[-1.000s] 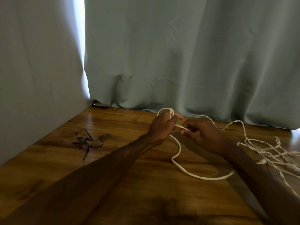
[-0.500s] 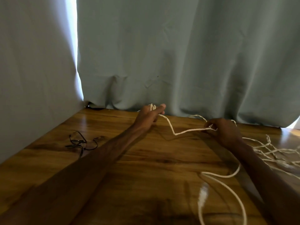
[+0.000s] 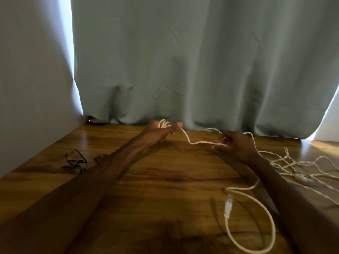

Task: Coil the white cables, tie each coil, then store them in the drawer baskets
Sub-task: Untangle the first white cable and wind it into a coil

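Note:
My left hand [image 3: 159, 132] grips a few small loops of white cable [image 3: 197, 143] near the curtain, the loops showing above its knuckles. From there the cable sags to the right into my right hand [image 3: 235, 146], whose fingers curl round it. Below my right forearm the same cable runs down in a big loop on the wooden table [image 3: 165, 180], with its clear plug end [image 3: 228, 207] lying free. A loose tangle of more white cable [image 3: 300, 165] lies at the right.
Black cable ties [image 3: 76, 161] lie on the table at the left. A grey-green curtain [image 3: 183, 61] hangs along the table's far edge, and a pale wall borders the left side. No drawer or basket is in view.
My hands have drawn apart: the right one slid away to the right along the cable, stretching a length between them. The plug end and its loop now lie nearer me.

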`<state>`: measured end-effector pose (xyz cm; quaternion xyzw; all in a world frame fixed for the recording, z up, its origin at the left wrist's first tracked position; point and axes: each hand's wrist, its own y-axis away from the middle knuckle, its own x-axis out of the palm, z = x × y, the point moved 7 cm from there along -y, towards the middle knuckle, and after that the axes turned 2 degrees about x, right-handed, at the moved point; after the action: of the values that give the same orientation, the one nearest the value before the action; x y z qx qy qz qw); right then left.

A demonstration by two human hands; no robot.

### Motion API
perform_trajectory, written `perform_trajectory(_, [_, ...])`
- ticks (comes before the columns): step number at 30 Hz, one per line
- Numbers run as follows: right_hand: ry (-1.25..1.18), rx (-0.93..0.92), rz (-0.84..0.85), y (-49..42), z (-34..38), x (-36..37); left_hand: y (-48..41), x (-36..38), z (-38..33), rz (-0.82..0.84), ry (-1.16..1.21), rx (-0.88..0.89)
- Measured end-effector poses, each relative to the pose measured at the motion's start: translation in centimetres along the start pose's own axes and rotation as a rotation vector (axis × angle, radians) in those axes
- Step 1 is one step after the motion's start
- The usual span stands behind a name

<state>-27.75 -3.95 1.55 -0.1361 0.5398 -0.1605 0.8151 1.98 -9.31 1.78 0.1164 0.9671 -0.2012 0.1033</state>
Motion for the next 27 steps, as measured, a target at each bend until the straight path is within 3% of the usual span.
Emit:
perform_trajectory(3, [-0.079,-0.057,0.06,-0.1,2.6,0.5,-0.3,-1.8,0.4,-0.236,0.026,0.024])
perform_trajectory(6, [-0.222,-0.093,0.016,0.1,4.7,-0.1,-0.3,-2.4,0.9,-0.301,0.018,0.041])
perform_trajectory(9, [-0.364,-0.143,0.062,0.8,7.5,-0.3,-0.4,-1.6,1.0,-0.277,0.011,0.036])
perform_trajectory(15, [-0.349,-0.268,0.453,3.3,12.3,2.5,0.0,1.2,0.6,-0.167,-0.096,0.12])
perform_trajectory(16, [-0.341,-0.282,0.439,3.4,12.5,2.9,0.0,1.3,0.6,-0.161,-0.11,0.14])
perform_trajectory(19, [-0.381,-0.232,0.12,2.5,11.9,2.2,0.2,1.9,0.9,-0.112,-0.142,0.178])
perform_trajectory(22, [-0.488,-0.257,-0.046,2.0,11.2,1.3,0.8,2.9,0.3,-0.039,-0.136,0.187])
perform_trajectory(27, [-0.441,-0.331,-0.249,2.0,10.5,-0.2,1.9,6.0,-0.1,0.26,0.064,-0.027])
